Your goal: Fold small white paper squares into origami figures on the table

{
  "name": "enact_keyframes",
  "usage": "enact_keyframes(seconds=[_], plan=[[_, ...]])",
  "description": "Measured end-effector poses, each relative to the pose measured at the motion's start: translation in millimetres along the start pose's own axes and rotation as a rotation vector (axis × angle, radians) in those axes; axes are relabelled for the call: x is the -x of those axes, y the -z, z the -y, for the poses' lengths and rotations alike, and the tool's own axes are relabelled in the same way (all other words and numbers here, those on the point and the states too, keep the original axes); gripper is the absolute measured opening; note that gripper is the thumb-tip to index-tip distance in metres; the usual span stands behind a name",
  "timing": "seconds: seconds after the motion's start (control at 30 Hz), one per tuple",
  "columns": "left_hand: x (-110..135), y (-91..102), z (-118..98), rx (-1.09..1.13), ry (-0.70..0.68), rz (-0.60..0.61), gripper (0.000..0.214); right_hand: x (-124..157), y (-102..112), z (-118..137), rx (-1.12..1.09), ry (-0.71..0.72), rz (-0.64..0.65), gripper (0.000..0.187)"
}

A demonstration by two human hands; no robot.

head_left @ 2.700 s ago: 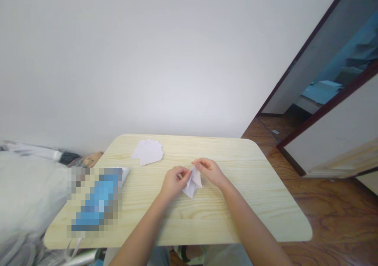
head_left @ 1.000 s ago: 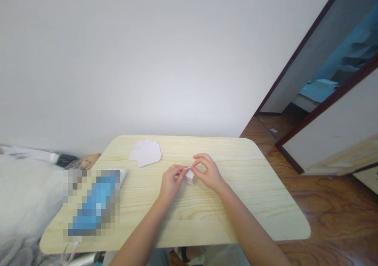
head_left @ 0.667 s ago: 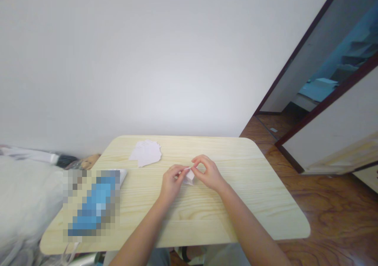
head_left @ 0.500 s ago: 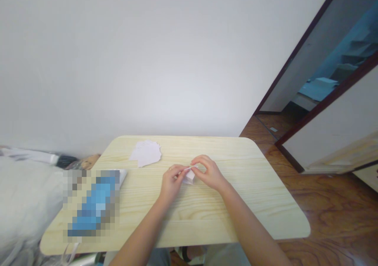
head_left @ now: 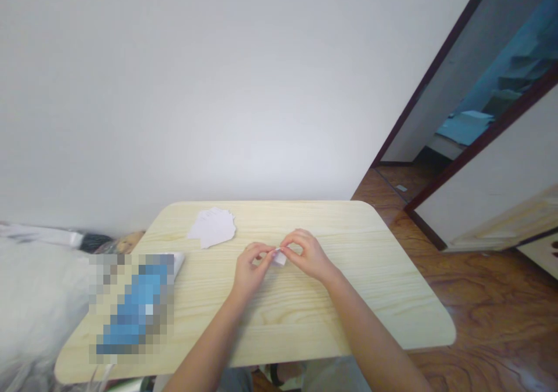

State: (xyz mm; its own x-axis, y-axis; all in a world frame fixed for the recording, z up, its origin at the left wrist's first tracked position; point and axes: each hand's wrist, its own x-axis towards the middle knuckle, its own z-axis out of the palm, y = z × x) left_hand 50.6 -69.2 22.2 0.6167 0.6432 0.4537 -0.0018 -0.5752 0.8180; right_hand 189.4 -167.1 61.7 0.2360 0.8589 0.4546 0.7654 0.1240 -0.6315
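Observation:
A small folded piece of white paper [head_left: 279, 258] lies on the light wooden table [head_left: 375, 299] near its middle. My left hand [head_left: 249, 269] pinches the paper's left side with its fingertips. My right hand [head_left: 306, 254] pinches the right side, fingers curled over it. Most of the paper is hidden between the two hands.
A loose pile of white paper sheets [head_left: 212, 227] lies at the table's far left. A blurred blue-and-white object [head_left: 133, 305] rests on the left part of the table. Pale bedding [head_left: 30, 299] is to the left; an open doorway [head_left: 479, 113] and wooden floor to the right.
The paper was larger and held up between the hands; it is now folded smaller and pressed low near the table. Both hands have drawn closer together.

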Motion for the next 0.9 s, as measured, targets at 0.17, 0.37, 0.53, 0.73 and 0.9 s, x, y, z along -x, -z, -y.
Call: enact_keyframes(seconds=[0.17, 0.37, 0.53, 0.73, 0.9], plan=[[0.3, -0.3, 3.3, -0.051, -0.041, 0.016, 0.011, 0.2, -1.2, 0.6, 0.025, 0.023, 0.037, 0.004], [-0.3, 1.6, 1.7, -0.087, -0.065, -0.025, 0.012, 0.0, -0.6, -2.8, -0.017, -0.018, 0.020, 0.006], [-0.7, 2.0, 0.6, -0.072, 0.000, -0.066, 0.013, 0.1, 0.6, -6.8, -0.032, -0.063, -0.017, 0.006], [-2.7, 5.0, 4.1, -0.023, 0.123, -0.103, 0.016, 0.2, -0.2, -18.9, -0.145, -0.134, -0.108, 0.007], [-5.1, 7.7, 9.8, 0.013, 0.144, -0.230, 0.015, 0.8, -4.9, -15.0, -0.290, -0.270, -0.042, 0.012]])
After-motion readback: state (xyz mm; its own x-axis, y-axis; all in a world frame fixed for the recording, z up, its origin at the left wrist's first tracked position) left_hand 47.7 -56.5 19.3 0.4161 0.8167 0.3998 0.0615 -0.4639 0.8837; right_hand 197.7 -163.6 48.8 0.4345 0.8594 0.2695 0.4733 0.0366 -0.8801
